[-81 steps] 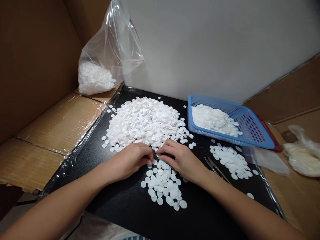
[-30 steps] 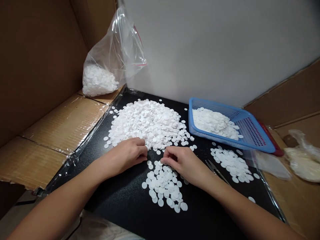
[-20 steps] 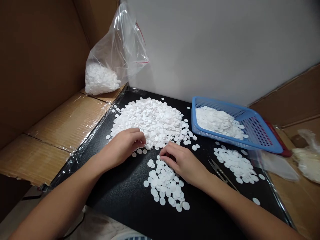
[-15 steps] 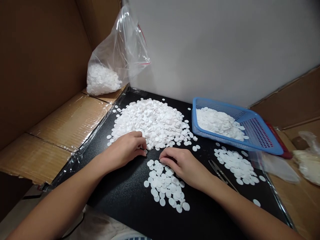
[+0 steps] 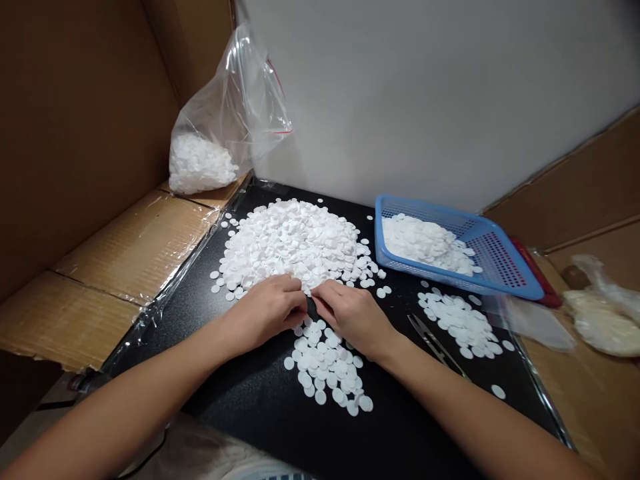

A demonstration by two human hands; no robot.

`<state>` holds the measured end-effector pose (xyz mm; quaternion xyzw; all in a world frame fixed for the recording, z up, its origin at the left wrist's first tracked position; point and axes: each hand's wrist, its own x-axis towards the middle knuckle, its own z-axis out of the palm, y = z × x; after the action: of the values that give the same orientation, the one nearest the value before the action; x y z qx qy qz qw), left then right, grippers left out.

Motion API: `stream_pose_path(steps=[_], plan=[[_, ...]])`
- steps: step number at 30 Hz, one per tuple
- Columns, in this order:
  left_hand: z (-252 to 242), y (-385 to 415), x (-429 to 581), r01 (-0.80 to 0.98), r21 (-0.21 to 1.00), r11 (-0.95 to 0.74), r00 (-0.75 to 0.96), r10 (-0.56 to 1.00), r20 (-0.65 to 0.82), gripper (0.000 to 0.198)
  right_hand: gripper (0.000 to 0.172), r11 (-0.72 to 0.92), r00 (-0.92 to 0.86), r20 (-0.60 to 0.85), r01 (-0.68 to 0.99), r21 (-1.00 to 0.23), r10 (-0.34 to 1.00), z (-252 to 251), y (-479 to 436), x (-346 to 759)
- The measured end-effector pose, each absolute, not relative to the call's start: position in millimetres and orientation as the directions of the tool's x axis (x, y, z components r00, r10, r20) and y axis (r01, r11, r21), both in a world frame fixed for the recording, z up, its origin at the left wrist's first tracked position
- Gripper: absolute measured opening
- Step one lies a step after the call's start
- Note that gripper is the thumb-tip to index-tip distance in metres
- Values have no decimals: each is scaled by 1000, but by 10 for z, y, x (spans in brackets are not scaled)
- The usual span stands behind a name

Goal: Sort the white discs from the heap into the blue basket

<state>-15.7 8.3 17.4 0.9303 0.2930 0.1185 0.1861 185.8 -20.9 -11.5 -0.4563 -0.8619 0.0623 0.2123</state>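
Observation:
A big heap of small white discs lies on a black mat. My left hand and my right hand meet at the heap's near edge, fingers curled and pinched together, their tips almost touching. What they pinch is too small to see. Just below the hands lies a smaller scatter of white discs.
A blue mesh basket with discs stands at the right, a third disc patch in front of it. Metal tweezers lie by my right wrist. A clear bag of discs leans at the back left on cardboard.
Both hands have come together at the heap's near edge; the left hand slid right from the heap's left side and the right hand moved up from the small scatter.

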Motion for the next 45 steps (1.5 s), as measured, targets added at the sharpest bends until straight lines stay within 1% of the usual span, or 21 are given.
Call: stream_pose_path(steps=[2,5,6,8,10,14,16,20,22,26,28,30,34,36,38,41,45], plan=[[164,79,-141,499,450,-741,790,602,115,8,14,529,-445,288,734,-425,848,-73,-229,1881],[156,101,-149,559,471,-683,737,669,95,8,15,430,-421,168,664,-612,891,-2,-273,1941],[154,110,-155,577,471,-667,722,687,88,8,15,397,-427,121,649,-650,896,19,-285,1963],[153,127,-168,599,481,-640,698,711,77,9,15,337,-423,47,644,-687,905,58,-297,2000],[159,136,-180,609,502,-614,677,732,73,10,14,322,-430,13,656,-682,903,98,-291,2029],[194,143,-204,625,529,-574,643,763,69,13,17,409,-564,-51,656,-634,824,190,-263,2081],[215,141,-211,630,525,-572,644,763,60,13,16,403,-587,-87,648,-646,805,222,-248,2109],[215,110,-178,593,497,-633,686,721,98,12,12,343,-500,-53,663,-665,864,225,-213,2137],[186,85,-139,566,467,-680,717,685,128,11,13,343,-479,-32,671,-658,877,210,-196,2128],[100,55,-69,542,382,-748,769,625,133,7,11,344,-457,-6,679,-649,890,173,-181,2090],[67,59,-61,535,373,-758,778,614,133,5,8,343,-417,36,691,-636,908,139,-181,2076],[56,69,-71,532,399,-747,771,622,136,3,6,365,-409,77,695,-619,909,93,-185,2069],[117,94,-125,532,516,-672,731,672,121,4,6,475,-475,150,696,-538,867,16,-198,2063],[179,108,-154,533,571,-624,712,695,95,4,12,530,-506,191,699,-481,841,2,-200,2063],[242,121,-177,530,611,-588,703,707,71,5,16,560,-525,215,692,-455,823,5,-198,2066],[309,132,-202,523,642,-562,702,710,50,8,13,527,-502,201,676,-516,841,38,-195,2070],[321,124,-227,529,647,-550,754,654,-61,8,14,423,-476,92,657,-625,875,124,-213,2058]])
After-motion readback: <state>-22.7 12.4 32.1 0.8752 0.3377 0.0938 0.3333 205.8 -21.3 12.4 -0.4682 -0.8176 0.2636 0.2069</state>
